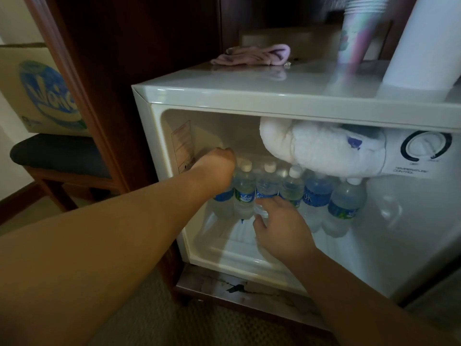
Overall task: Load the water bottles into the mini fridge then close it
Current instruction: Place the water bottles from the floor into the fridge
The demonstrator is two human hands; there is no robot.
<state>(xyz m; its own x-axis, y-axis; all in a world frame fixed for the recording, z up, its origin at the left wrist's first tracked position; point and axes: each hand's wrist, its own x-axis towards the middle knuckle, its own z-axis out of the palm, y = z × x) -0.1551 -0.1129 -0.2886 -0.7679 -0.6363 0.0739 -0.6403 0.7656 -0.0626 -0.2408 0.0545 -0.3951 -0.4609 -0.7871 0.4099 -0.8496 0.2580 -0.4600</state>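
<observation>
Inside mini fridge [159, 136]: frosted freezer box [321, 148] overhangs water bottles [291, 188].

Glossy white plastic fridge [224, 96]; clear plastic bottles [245, 193]; pink cloth [252, 55], probably terry; matt cardboard box [37, 88].
</observation>
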